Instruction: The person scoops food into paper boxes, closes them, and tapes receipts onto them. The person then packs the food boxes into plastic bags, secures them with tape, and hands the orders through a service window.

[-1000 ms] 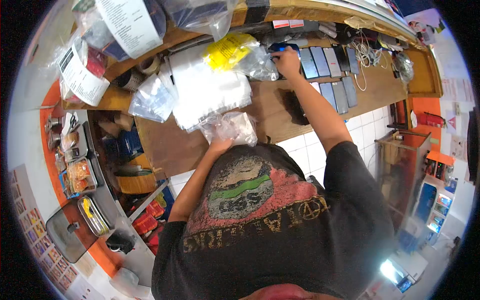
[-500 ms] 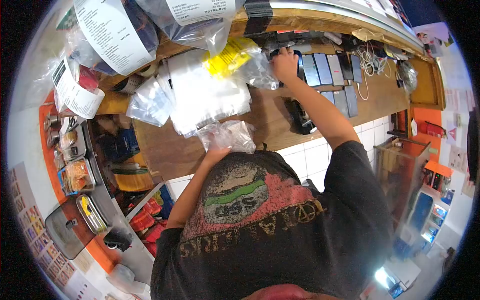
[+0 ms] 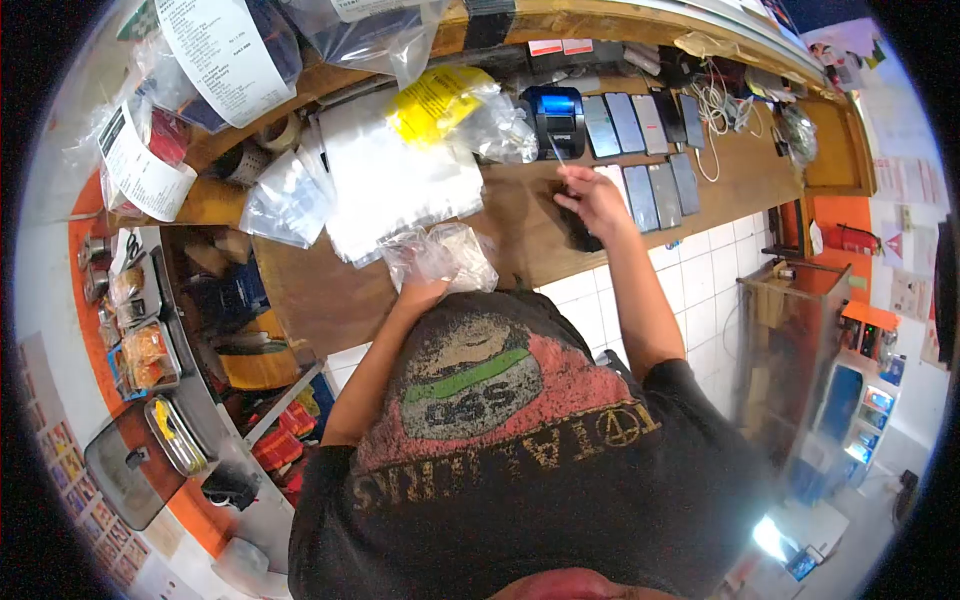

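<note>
My left hand point(image 3: 428, 284) is closed on a crumpled clear plastic bag point(image 3: 462, 252) at the table's near edge. What lies inside the bag is hard to make out. My right hand point(image 3: 597, 203) hovers over the table with thumb and fingers pinched. A thin pale strip point(image 3: 557, 148) seems to rise from its fingertips; its kind is unclear. Just beyond stands a black and blue device point(image 3: 556, 118), like a small label printer. Under and beside my right hand lies a dark object point(image 3: 578, 230), partly hidden by it.
White plastic sheets point(image 3: 395, 185) and a yellow-printed plastic bag point(image 3: 440, 97) cover the table's left part. Several phones point(image 3: 625, 122) lie in rows at the right, beside a white cable point(image 3: 717, 125). Bagged parcels with receipts point(image 3: 225, 60) sit on the ledge above.
My right hand has come back from the black and blue device toward me, uncovering it. My left hand stays on the clear bag. The whole view has shifted slightly.
</note>
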Demonstrator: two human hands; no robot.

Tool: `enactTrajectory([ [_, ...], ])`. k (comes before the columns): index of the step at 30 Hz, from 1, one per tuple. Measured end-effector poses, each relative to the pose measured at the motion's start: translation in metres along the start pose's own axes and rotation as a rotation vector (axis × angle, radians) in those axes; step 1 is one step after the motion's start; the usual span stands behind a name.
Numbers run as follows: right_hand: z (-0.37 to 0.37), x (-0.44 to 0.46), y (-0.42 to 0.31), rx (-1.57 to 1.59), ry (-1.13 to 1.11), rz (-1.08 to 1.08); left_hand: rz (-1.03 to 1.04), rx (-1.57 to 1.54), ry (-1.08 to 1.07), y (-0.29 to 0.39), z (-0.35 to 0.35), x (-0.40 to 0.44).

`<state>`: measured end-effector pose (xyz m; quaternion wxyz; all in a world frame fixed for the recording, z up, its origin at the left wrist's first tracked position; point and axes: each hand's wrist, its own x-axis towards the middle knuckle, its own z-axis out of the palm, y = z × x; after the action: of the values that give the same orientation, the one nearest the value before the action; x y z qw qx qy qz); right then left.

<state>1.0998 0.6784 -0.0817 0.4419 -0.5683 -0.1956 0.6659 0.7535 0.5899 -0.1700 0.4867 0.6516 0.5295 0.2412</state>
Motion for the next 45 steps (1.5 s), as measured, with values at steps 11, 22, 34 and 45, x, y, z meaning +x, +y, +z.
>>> enactTrajectory([
  [11,0.049,-0.046,0.032,0.32,-0.171,0.011,0.139,0.113,-0.017,-0.004,-0.004,0.0],
  [22,0.071,-0.05,0.042,0.201,-0.094,-0.122,0.029,-0.044,0.043,-0.006,-0.002,-0.009],
  [34,0.111,0.032,0.181,-0.673,-0.448,-0.858,0.061,-0.193,0.138,0.055,-0.032,-0.023],
  [45,0.135,-0.026,0.132,-0.857,-0.575,-0.541,-0.426,-0.701,0.224,0.063,-0.031,-0.021],
])
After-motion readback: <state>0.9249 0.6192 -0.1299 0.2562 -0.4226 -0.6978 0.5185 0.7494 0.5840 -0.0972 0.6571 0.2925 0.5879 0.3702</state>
